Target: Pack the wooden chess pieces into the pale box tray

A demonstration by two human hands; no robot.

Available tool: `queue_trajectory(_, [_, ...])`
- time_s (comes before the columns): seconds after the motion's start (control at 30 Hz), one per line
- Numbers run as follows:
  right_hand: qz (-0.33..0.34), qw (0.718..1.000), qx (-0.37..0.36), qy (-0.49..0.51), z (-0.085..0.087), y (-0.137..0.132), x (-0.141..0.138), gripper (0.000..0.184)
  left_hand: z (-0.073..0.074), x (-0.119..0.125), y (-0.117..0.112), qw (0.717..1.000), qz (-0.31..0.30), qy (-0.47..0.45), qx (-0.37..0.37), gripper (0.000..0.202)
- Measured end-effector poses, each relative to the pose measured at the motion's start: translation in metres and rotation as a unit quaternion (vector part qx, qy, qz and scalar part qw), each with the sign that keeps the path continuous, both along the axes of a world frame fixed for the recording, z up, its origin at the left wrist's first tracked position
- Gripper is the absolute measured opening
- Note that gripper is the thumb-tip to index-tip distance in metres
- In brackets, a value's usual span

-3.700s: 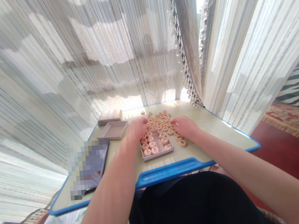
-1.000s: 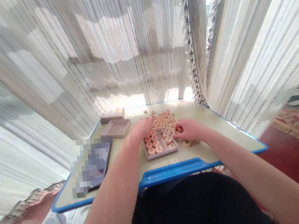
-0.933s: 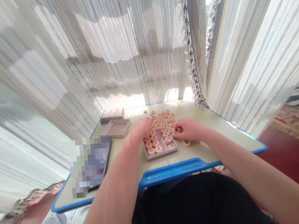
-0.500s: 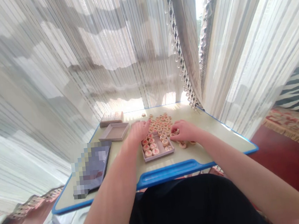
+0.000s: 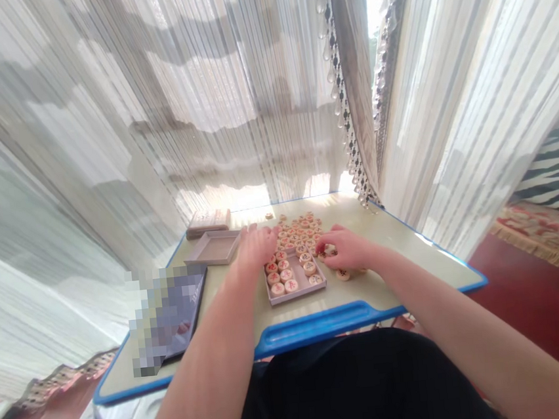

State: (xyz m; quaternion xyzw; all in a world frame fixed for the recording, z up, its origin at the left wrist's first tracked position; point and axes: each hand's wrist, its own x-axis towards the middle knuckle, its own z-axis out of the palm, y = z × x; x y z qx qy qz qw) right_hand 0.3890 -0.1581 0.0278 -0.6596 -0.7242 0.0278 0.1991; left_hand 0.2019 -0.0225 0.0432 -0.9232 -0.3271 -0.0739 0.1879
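Note:
A shallow open box (image 5: 300,295) holds round wooden Chinese chess pieces, with red-marked ones (image 5: 285,275) along its left side and dark-marked ones (image 5: 309,268) along its right. Bare box floor shows between the two groups. Over the far left corner hovers my left hand (image 5: 259,243), fingers apart and nothing visible in them. Just right of the box, my right hand (image 5: 346,248) curls its thumb and fingers around a Chinese chess piece (image 5: 331,250) low at the table. Behind the box lies a loose heap of pieces (image 5: 301,229).
Another box half (image 5: 212,247) lies at the left, in front of a closed flat package (image 5: 208,222). A dark tablet-like slab (image 5: 181,321), partly blurred, rests near the left edge. One stray piece (image 5: 343,274) lies by my right wrist. The table (image 5: 414,269) has a blue rim; curtains hang behind.
My left hand has shifted very slightly left. My right hand stays beside the box, with its fingers moved a little over the pieces there.

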Motion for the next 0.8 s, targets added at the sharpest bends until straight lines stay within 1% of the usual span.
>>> queue_trajectory(0.1, [-0.008, 1.0, -0.007, -0.001, 0.0012, -0.0013, -0.0015, 0.026, 0.0016, -0.0006, 0.0003, 1.0, 0.0, 0.002, 0.0, 0.034])
queue_trajectory(0.23, [-0.038, 0.999, -0.004, -0.017, 0.0023, -0.0007, -0.0023, 0.022, 0.0022, -0.0009, -0.0007, 1.0, -0.004, 0.0, 0.001, 0.034])
queue_trajectory(0.33, [-0.051, 0.999, -0.012, -0.009, 0.0018, 0.0001, -0.0018, 0.024, 0.0028, -0.0008, -0.002, 1.0, -0.003, 0.003, 0.001, 0.034])
queue_trajectory(0.53, [-0.025, 0.999, -0.014, 0.026, -0.0013, 0.0001, -0.0001, 0.028, 0.0044, 0.0005, -0.0028, 1.0, -0.003, 0.017, -0.009, 0.035])
queue_trajectory(0.7, [-0.016, 1.0, -0.01, 0.021, -0.0002, -0.0015, 0.001, 0.033, 0.0018, 0.0012, -0.0019, 1.0, -0.016, 0.021, -0.009, 0.034])
queue_trajectory(0.8, [-0.01, 1.0, -0.014, 0.018, 0.0004, -0.002, 0.0012, 0.03, 0.0003, 0.0013, -0.0016, 0.999, -0.025, 0.017, -0.01, 0.032])
